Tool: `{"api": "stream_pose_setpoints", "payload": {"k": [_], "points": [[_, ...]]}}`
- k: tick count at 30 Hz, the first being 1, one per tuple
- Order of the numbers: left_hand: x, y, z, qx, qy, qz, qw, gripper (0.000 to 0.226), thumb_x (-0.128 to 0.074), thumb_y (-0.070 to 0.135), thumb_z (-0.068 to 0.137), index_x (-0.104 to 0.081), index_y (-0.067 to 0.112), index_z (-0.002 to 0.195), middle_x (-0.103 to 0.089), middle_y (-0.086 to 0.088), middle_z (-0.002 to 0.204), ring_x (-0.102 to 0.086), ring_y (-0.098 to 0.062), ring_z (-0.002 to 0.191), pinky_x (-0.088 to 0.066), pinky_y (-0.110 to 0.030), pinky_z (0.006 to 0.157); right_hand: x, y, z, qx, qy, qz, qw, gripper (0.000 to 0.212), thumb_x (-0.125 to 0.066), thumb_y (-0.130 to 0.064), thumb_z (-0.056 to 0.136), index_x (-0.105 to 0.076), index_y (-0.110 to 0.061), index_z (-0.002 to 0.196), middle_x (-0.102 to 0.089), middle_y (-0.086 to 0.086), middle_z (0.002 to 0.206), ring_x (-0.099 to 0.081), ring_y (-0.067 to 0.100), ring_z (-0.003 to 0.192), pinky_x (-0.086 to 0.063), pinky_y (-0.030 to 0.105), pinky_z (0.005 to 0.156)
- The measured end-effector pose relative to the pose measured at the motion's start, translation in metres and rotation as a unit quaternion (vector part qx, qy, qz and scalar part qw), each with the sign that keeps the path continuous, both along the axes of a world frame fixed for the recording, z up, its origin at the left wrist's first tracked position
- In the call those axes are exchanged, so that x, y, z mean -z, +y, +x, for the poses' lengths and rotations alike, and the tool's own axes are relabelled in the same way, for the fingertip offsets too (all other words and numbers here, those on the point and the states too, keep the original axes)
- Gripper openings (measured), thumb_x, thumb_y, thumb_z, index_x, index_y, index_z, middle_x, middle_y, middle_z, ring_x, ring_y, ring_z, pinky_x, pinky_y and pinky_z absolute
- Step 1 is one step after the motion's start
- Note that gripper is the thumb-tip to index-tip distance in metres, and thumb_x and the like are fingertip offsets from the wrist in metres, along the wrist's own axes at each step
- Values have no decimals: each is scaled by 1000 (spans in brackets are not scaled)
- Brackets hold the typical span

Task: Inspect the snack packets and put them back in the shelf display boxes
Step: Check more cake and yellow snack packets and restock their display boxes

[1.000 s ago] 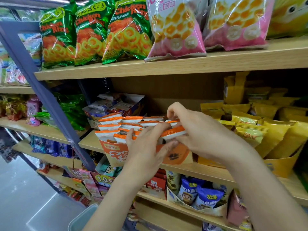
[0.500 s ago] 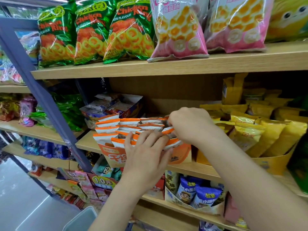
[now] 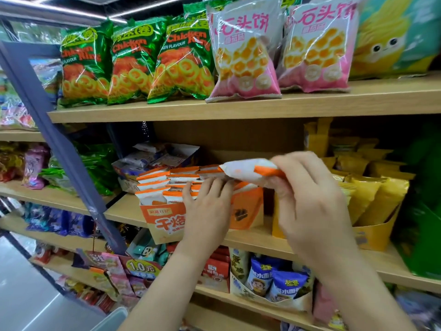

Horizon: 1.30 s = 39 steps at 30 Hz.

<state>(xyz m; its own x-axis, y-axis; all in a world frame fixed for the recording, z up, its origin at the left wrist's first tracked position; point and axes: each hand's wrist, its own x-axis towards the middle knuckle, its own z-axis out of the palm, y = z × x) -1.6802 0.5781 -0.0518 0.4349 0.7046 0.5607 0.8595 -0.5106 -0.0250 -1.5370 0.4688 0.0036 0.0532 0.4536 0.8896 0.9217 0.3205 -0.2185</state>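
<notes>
Lifting a packet point(image 3: 243, 172) from the display box point(image 3: 167, 223)
Right hand point(image 3: 310, 201) now pinches it aloft; left hand point(image 3: 205, 211) stays flat on other packets point(image 3: 152, 182).

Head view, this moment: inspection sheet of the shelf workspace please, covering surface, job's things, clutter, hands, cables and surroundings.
Surface: wooden shelf, carrying display boxes.
Job's things: orange display box full of orange-and-white packets; a single packet held above it.
Clutter: nothing seen.
Hands: right hand pinches the single packet; left hand rests straight-fingered on the boxed packets.
Cables: nothing seen.
Surroundings: green Chicken Ring bags and pink bags on the upper shelf; yellow packets to the right.
</notes>
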Motion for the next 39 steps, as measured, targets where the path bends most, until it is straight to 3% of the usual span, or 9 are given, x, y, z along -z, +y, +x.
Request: {"api": "stream_pose_setpoints", "payload": {"k": [7,9,11,13,20,23,28,35,39], "points": [[8,-34,-18,98,-200,-6,975,33,-51,17,98,-55,23,130,-48,14,146,-34,-10,143,-19,-38,120,70,-44,-11,-70,70,66,993,30,-43,-24,103,-63,-8,118,-62,12,112,-57,19,112,-49,26,94],[-1,-64,-26,125,-460,-215,853,25,-46,19,103,-65,29,116,-67,20,122,-58,-7,121,-41,-28,106,81,-48,-19,-90,88,87,988,27,-48,-24,102,-69,-10,111,-63,9,109,-61,23,110,-52,32,91],[-9,-88,-31,131,-634,-429,630,34,-42,38,100,-65,21,118,-75,-2,106,-71,-21,100,-52,-43,91,92,-50,-28,-112,90,85,986,19,-54,-19,98,-69,-12,108,-60,4,112,-61,22,112,-52,34,91],[-8,-102,-35,120,-667,-495,543,52,-44,51,88,-64,13,118,-73,-18,104,-71,-32,91,-54,-52,83,104,-51,-35,-143,84,65,984,18,-60,-15,93,-73,-9,104,-59,3,114,-61,22,115,-52,35,90],[-8,-113,-40,79,-690,-354,626,22,-54,22,96,-59,18,117,-75,-9,100,-73,-29,91,-60,-46,76,126,-53,-46,-188,42,-20,981,27,-60,-12,90,-72,-14,113,-58,1,127,-58,23,121,-53,38,89],[-8,-120,-48,103,-655,-339,667,23,-55,23,92,-57,22,115,-75,2,96,-73,-18,87,-60,-29,67,108,-56,-46,-215,163,-100,958,30,-55,-22,86,-72,-22,111,-60,-9,126,-60,15,115,-51,26,88],[2,-137,-47,228,-556,-427,676,25,-61,17,91,-66,32,110,-73,-3,103,-70,-19,95,-56,-26,75,56,-53,-52,-369,504,-345,701,31,-64,-46,79,-73,-25,101,-76,-5,97,-73,13,90,-56,23,72],[7,-142,-51,228,-628,-371,645,32,-77,37,76,-76,19,103,-71,-11,110,-66,-29,108,-54,-42,91,51,-56,-58,-356,532,-319,699,24,-71,-30,72,-76,-22,93,-77,-2,92,-73,15,87,-57,26,71],[4,-142,-58,135,-659,-287,681,22,-79,33,75,-79,13,82,-70,-8,88,-67,-26,88,-56,-38,76,52,-58,-65,-357,521,-315,709,20,-72,-23,74,-74,-20,94,-77,-3,89,-73,12,84,-57,21,68]]}}
